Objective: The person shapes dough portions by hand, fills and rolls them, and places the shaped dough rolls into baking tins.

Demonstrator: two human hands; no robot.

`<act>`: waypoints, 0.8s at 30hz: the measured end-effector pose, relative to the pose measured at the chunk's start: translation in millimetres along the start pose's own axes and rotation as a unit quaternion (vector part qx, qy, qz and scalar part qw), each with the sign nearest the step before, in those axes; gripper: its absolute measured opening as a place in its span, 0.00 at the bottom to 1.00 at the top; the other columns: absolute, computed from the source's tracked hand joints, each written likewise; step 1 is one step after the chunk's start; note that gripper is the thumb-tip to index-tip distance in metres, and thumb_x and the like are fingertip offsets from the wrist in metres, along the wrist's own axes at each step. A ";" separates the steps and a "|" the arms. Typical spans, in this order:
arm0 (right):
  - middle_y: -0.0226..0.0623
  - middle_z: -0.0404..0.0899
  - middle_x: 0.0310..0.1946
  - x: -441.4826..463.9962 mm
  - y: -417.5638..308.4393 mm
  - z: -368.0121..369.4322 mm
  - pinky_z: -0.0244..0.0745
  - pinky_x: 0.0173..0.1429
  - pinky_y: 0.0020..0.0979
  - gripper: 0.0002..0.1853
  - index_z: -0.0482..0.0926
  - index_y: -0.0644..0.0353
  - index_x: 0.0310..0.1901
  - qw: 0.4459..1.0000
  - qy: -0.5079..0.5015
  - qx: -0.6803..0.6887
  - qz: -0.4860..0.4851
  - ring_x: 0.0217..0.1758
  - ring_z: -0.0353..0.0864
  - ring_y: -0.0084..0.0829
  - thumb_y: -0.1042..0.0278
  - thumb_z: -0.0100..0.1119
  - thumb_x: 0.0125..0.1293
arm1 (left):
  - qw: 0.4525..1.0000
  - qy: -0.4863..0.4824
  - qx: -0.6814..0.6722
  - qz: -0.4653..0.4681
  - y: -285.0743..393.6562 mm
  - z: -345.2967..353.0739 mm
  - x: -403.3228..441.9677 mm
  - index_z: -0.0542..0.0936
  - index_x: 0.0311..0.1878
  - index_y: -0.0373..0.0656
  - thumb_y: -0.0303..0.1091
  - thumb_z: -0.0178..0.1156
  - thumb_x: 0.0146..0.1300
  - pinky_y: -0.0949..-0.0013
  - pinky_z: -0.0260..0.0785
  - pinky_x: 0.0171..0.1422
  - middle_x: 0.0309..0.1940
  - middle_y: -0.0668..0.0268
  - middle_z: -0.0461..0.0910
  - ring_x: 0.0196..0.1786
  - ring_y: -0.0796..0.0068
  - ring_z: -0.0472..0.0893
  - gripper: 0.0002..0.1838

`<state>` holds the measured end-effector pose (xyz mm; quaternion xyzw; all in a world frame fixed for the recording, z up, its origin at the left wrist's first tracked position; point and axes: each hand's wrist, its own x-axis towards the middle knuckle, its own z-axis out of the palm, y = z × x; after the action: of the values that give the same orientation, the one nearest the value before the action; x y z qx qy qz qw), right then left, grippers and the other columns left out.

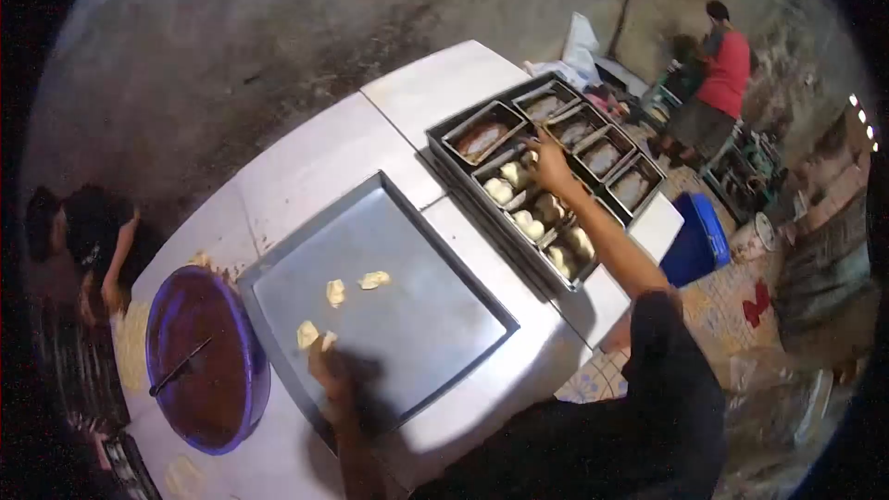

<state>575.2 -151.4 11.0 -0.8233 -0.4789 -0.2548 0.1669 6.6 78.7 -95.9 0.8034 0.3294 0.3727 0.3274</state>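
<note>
On my feed, I see three small, pale cream, uneven lumps of dough lying apart on a wide, shallow, square tray of grey metal. A fourth piece shows at the fingertips of the wearer's left hand, low over the tray's near left part. Those fingers are curled loosely; I cannot tell whether they grip that piece or only touch it.

To the right of the tray, a dark metal pan carries two rows of rectangular metal loaf tins. In the row nearer the tray, three tins hold rounded, smooth, whitish dough balls; the others I can see into have brown-stained bottoms. The wearer's right hand reaches into this group, fingers partly spread and bent downward, and I cannot tell if they have hold of anything.

The tray lies on a white tiled table. Left of the tray stands a round purple plastic basin, dark brown inside, a thin dark stick lying across it. Past the basin, a person in dark clothes is at the table's edge. Far to the tray's right are a blue plastic bin, a pale bucket whose surface is too blurred to read, and a person in a red shirt, beside a stained grey wall.
</note>
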 end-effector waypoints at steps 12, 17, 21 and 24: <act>0.41 0.70 0.52 -141.1 -369.3 -106.5 0.74 0.53 0.29 0.16 0.78 0.63 0.49 0.698 -0.176 0.690 0.077 0.52 0.76 0.33 0.84 0.59 0.58 | 0.972 0.139 -0.164 -0.099 203.9 23.6 -54.3 0.78 0.56 0.36 0.25 0.58 0.64 0.66 0.70 0.59 0.57 0.56 0.76 0.56 0.64 0.77 0.16; 0.41 0.75 0.44 -143.0 -399.9 -124.0 0.72 0.50 0.31 0.09 0.79 0.63 0.44 0.709 -0.105 0.692 0.084 0.47 0.76 0.35 0.78 0.57 0.61 | 0.968 0.194 -0.110 -0.114 172.2 -5.6 -77.9 0.83 0.45 0.35 0.24 0.61 0.62 0.69 0.72 0.53 0.49 0.59 0.82 0.51 0.70 0.80 0.09; 0.42 0.74 0.52 -126.3 -394.0 -144.3 0.62 0.66 0.42 0.14 0.79 0.61 0.50 0.746 -0.087 0.660 0.010 0.63 0.66 0.42 0.66 0.56 0.65 | 0.957 0.130 -0.045 -0.257 232.5 -28.9 -75.3 0.85 0.38 0.36 0.26 0.63 0.60 0.73 0.72 0.45 0.42 0.63 0.83 0.42 0.74 0.81 0.05; 0.41 0.72 0.55 -142.3 -413.2 -128.4 0.61 0.67 0.42 0.13 0.79 0.63 0.48 0.682 -0.141 0.712 -0.089 0.64 0.65 0.43 0.68 0.55 0.65 | 0.725 0.128 -0.607 -0.299 212.5 -14.3 -85.1 0.81 0.41 0.33 0.23 0.57 0.64 0.76 0.71 0.47 0.37 0.65 0.81 0.40 0.78 0.79 0.06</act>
<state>122.3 -117.4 45.8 -0.4365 -0.6046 0.2679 0.6100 12.5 -103.9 42.7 0.2368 0.2948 0.4750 0.7946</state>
